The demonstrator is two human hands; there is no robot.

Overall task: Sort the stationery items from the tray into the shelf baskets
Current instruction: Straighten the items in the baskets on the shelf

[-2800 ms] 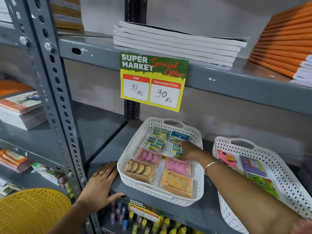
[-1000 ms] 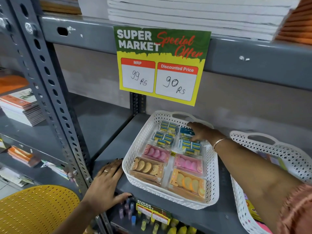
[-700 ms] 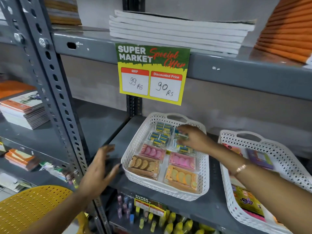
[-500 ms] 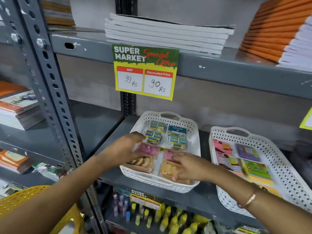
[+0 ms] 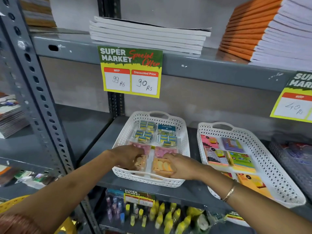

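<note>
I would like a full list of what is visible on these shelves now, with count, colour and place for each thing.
White basket: one, middle shelf, centre; holds packs.
Blue-yellow packs: about four, back of that basket.
Pink packs: two, middle row.
Orange packs: two, front row.
Second white basket: one, to the right; holds multicoloured pads.
Price sign: one full, green-yellow, upper shelf edge; another partly visible at right.
White books: one stack, top shelf.
Orange books: one stack, top shelf right.
Yellow bottles: many, lower shelf.
Left hand: on left front pack; grip unclear.
Right hand: on right front pack; grip unclear.
</note>
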